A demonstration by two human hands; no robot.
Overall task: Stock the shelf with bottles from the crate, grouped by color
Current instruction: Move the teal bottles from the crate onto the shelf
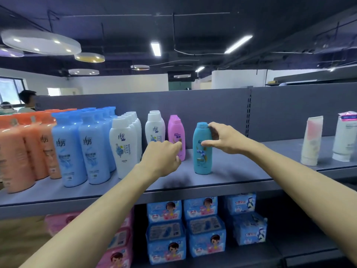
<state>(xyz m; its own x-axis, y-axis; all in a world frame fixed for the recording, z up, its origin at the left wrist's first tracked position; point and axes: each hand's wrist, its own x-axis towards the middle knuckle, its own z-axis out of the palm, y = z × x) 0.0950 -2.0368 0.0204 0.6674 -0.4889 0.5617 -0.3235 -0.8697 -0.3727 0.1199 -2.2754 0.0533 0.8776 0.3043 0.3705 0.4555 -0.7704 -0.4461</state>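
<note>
1. Teal plastic, smooth and glossy: the teal bottle (202,149) is standing upright on the grey shelf (231,171), alone to the right of the pink bottles (176,136) and well apart from the white tubes (312,140) at the far right.
2. The right hand (225,139) is touching it from the right side, with one of its fingers (211,125) resting at the cap and the thumb lying on the label; the hold is looking light, more a steadying pinch than a full wrap.
3. The left hand (164,157) is curling loosely, its fingertips sitting at the lower front of the nearest pink bottle; I cannot tell whether it is gripping or only nudging.
4. Judging by its shape, the teal bottle is probably behaving as a stiff, moderately heavy thing if full, tall and narrow-based, so a push near the cap is likely tipping it.
5. The glossy skin is likely sliding under dry fingers; the waist around the label is offering the surest hold.
6. The orange bottles (23,149), blue bottles (81,146) and white bottles (125,144) are already standing in colour rows to the left.
7. The crate is not showing in this view.
</note>
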